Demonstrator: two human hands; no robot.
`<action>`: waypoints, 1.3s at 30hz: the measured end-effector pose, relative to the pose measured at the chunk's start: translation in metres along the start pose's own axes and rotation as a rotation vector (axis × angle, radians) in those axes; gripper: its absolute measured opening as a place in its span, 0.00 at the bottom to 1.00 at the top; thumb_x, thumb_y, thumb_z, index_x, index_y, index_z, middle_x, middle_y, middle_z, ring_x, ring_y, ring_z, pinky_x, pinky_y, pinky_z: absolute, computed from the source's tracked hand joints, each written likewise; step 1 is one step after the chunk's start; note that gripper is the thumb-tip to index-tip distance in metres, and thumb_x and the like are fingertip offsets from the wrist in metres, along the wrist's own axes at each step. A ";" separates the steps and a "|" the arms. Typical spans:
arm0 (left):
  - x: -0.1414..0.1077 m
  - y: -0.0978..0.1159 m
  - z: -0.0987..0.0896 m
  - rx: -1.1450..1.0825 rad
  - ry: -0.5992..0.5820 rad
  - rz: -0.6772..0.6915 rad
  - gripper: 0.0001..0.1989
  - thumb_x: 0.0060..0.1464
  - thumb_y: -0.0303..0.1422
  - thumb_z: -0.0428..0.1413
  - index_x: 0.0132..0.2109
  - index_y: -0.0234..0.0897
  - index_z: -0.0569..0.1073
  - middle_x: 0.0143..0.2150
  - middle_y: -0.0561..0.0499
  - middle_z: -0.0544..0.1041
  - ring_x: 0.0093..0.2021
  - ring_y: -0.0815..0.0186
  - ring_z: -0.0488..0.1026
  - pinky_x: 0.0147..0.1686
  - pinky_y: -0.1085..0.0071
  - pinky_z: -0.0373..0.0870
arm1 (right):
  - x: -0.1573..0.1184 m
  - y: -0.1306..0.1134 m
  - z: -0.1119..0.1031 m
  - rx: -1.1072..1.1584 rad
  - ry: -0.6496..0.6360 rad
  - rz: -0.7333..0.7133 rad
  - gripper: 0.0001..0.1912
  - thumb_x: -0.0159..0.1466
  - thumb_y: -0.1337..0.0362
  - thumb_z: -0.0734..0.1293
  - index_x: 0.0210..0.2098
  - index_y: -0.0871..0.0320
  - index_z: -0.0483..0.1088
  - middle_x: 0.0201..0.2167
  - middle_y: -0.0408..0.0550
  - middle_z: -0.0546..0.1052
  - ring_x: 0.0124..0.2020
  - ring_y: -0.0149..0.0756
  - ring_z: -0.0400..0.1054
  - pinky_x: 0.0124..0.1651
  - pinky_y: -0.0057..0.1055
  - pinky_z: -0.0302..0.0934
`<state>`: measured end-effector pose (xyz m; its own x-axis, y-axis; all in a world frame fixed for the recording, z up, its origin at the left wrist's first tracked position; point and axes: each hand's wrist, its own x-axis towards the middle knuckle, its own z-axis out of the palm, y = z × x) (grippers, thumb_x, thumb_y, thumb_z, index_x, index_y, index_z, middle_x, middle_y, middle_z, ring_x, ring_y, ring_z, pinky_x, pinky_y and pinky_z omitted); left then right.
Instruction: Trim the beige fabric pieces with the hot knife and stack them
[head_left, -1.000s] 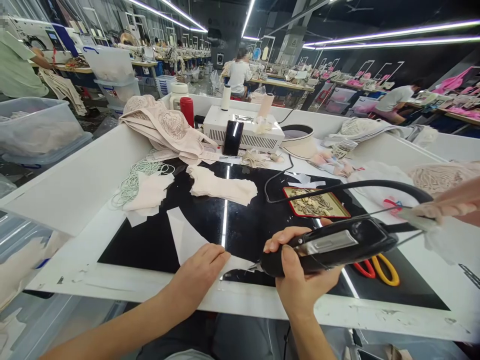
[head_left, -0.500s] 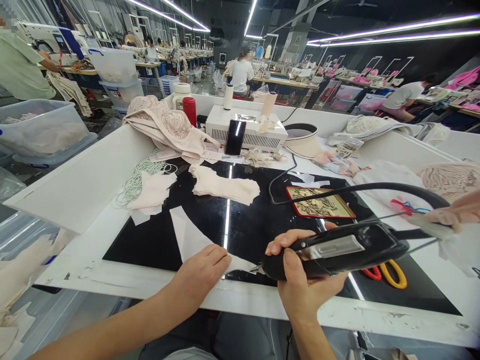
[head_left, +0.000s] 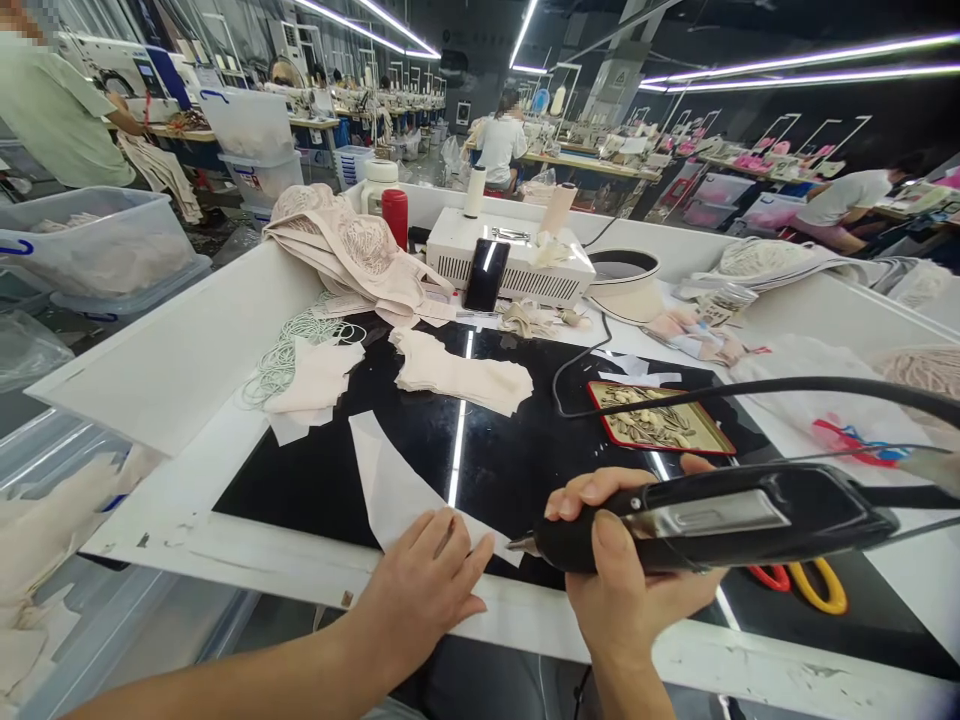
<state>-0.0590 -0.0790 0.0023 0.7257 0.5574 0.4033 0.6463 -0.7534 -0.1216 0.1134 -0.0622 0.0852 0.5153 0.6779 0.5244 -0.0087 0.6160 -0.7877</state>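
Observation:
My right hand [head_left: 630,560] is wrapped round a black handheld tool [head_left: 720,520] with a cable at its rear. Its pointed metal tip meets the right end of a white curved sheet [head_left: 394,480]. That sheet lies on the black board [head_left: 300,490] near the front edge. My left hand [head_left: 431,580] rests on the sheet's lower edge with its fingers somewhat apart, left of the tip. Behind lie a stack of cream fabric pieces [head_left: 465,375] and, further left, more pale pieces [head_left: 319,380] beside green cord [head_left: 289,350].
A red-rimmed tray [head_left: 660,418] and scissors with yellow and red handles [head_left: 829,588] lie to the right. A phone [head_left: 486,275] leans on a white box [head_left: 517,265]. Lace cups [head_left: 352,245] are piled back left. People sit at machines beyond.
The view has shifted slightly. My left hand's fingers have spread on the sheet. The other hand near the cable at right has left the view.

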 end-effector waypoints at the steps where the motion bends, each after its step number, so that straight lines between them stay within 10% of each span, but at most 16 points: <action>1: 0.000 0.000 0.000 0.002 -0.005 -0.003 0.45 0.46 0.56 0.73 0.63 0.35 0.71 0.51 0.41 0.79 0.51 0.50 0.78 0.53 0.57 0.76 | 0.002 0.001 0.003 0.012 0.002 -0.015 0.28 0.64 0.68 0.74 0.60 0.45 0.65 0.32 0.37 0.75 0.26 0.31 0.70 0.29 0.34 0.73; 21: -0.004 -0.001 0.010 -0.086 0.098 -0.028 0.45 0.42 0.55 0.75 0.60 0.35 0.73 0.52 0.43 0.80 0.53 0.51 0.78 0.57 0.57 0.74 | 0.005 0.022 0.031 0.106 -0.073 0.035 0.29 0.65 0.70 0.73 0.60 0.44 0.63 0.32 0.35 0.74 0.26 0.30 0.71 0.30 0.32 0.73; 30: -0.003 -0.012 0.000 -0.204 0.031 -0.011 0.33 0.58 0.50 0.68 0.62 0.34 0.71 0.55 0.42 0.79 0.56 0.54 0.77 0.58 0.57 0.75 | 0.001 0.022 0.033 0.057 -0.069 0.051 0.29 0.65 0.70 0.72 0.61 0.44 0.61 0.32 0.35 0.74 0.25 0.30 0.71 0.30 0.34 0.73; 39: -0.015 -0.015 0.002 -0.278 0.043 -0.116 0.40 0.45 0.45 0.77 0.61 0.37 0.72 0.58 0.39 0.77 0.58 0.48 0.77 0.59 0.49 0.78 | -0.003 0.017 0.033 0.091 -0.089 0.053 0.30 0.64 0.71 0.73 0.60 0.46 0.62 0.33 0.37 0.75 0.27 0.31 0.69 0.30 0.34 0.71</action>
<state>-0.0793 -0.0753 -0.0033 0.6362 0.6344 0.4391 0.6306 -0.7555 0.1779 0.0837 -0.0412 0.0809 0.4337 0.7408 0.5129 -0.1140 0.6098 -0.7843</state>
